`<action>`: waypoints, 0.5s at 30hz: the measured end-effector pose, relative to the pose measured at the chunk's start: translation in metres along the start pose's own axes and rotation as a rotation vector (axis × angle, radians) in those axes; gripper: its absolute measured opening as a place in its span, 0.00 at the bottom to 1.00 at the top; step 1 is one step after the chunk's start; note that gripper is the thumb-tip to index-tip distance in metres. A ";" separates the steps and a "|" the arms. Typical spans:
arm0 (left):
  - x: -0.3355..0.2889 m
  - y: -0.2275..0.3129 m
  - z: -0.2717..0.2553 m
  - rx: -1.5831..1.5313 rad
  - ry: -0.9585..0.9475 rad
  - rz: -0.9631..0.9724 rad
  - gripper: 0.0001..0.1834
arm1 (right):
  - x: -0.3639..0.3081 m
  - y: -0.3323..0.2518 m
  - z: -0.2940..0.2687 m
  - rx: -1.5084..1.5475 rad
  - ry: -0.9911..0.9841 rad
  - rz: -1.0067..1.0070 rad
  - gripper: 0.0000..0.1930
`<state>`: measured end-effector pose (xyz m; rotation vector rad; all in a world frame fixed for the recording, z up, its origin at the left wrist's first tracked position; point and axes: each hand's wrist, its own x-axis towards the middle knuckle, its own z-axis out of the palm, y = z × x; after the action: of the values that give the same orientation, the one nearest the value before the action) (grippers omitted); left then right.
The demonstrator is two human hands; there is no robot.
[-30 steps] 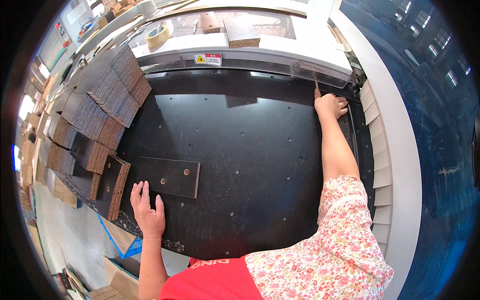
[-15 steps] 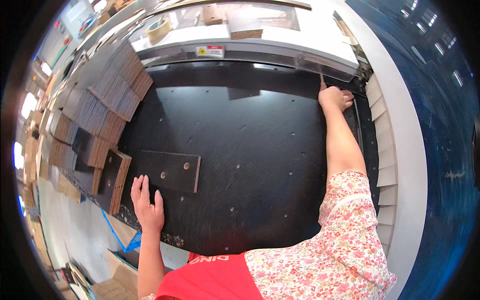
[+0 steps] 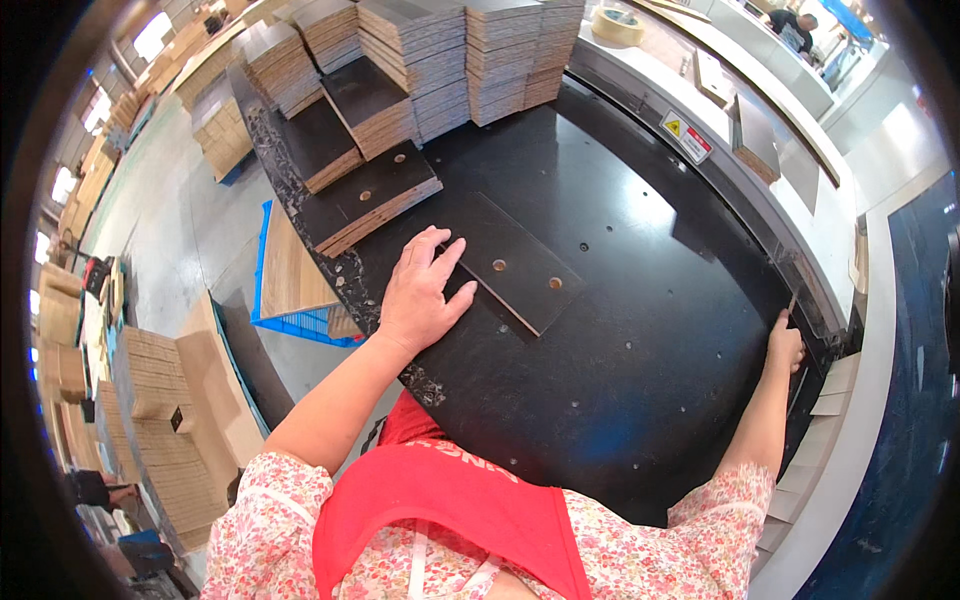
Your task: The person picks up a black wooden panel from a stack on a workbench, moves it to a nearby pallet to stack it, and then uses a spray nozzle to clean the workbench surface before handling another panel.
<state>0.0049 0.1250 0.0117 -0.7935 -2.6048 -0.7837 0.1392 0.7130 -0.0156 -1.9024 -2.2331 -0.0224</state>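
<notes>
On the black worktop lies a flat dark board with two round holes. My left hand is at its left edge, fingers apart and fingertips on or just beside the board; exact contact is unclear. Far to the right, my right hand is closed around a thin brown strip, seen nearly edge-on, by the clear guard of the machine. Most of that strip is hidden by the hand. Beyond my left hand sits a short stack of dark holed boards.
Tall stacks of boards line the far left of the worktop. Along the far side runs a machine rail with a warning label and a tape roll. A grey frame bounds the right. Cartons stand on the floor at left.
My view has swung left, bringing the board stacks and floor further into sight. My left hand has come up to the holed board's edge; my right hand stays by the guard with the strip.
</notes>
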 end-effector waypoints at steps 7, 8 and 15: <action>-0.004 0.000 0.007 0.050 -0.010 -0.047 0.29 | -0.251 -0.113 -0.095 0.532 -0.348 -1.132 0.28; 0.000 0.003 0.007 0.026 -0.022 -0.006 0.29 | -0.275 -0.117 -0.092 0.497 -0.198 -1.366 0.33; -0.001 0.008 0.002 -0.225 -0.118 0.157 0.25 | -0.321 -0.129 -0.093 0.288 -0.247 -1.370 0.38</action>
<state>0.0099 0.1313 0.0124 -1.1245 -2.5450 -1.0236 0.0742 0.3646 0.0377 0.0000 -2.9792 0.3067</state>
